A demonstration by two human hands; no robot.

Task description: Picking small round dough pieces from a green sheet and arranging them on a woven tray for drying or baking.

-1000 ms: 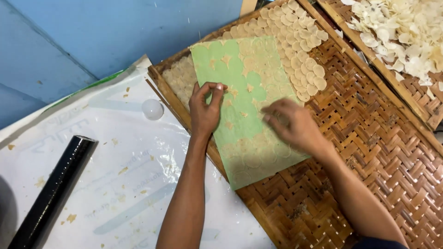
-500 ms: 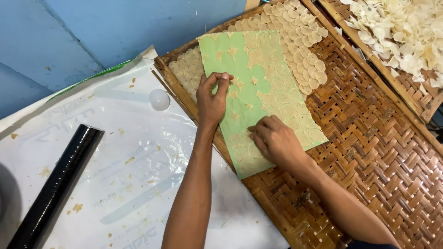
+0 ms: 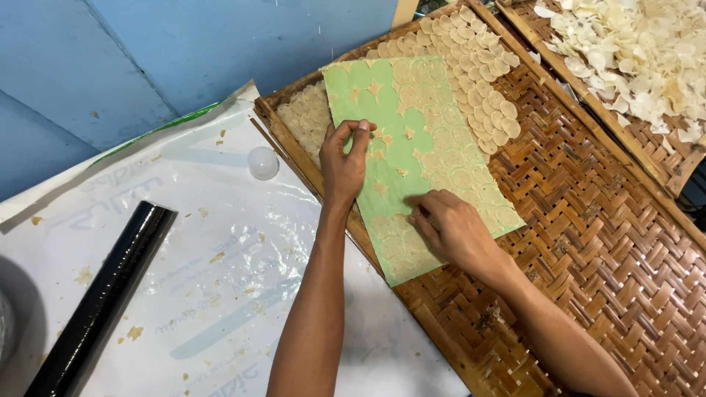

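Observation:
A green sheet [image 3: 430,125] covered with thin round pale dough discs lies across a woven bamboo tray [image 3: 588,220]. My left hand [image 3: 344,158] rests on the sheet's left edge, thumb and fingers pinched at the green surface. My right hand [image 3: 448,228] presses flat on the lower part of the sheet, fingertips pointing left. More round discs [image 3: 478,59] lie in rows straight on the tray beyond and beside the sheet.
A second woven tray [image 3: 665,158] at the top right holds a heap of dried pale chips [image 3: 632,51]. A black roller [image 3: 103,298] and a small clear cup [image 3: 262,162] lie on a white plastic sheet [image 3: 220,294] at the left. Blue wall behind.
The view has shifted slightly. My right hand has slid down and left along the green sheet; my left hand stays pinched at the sheet's left edge.

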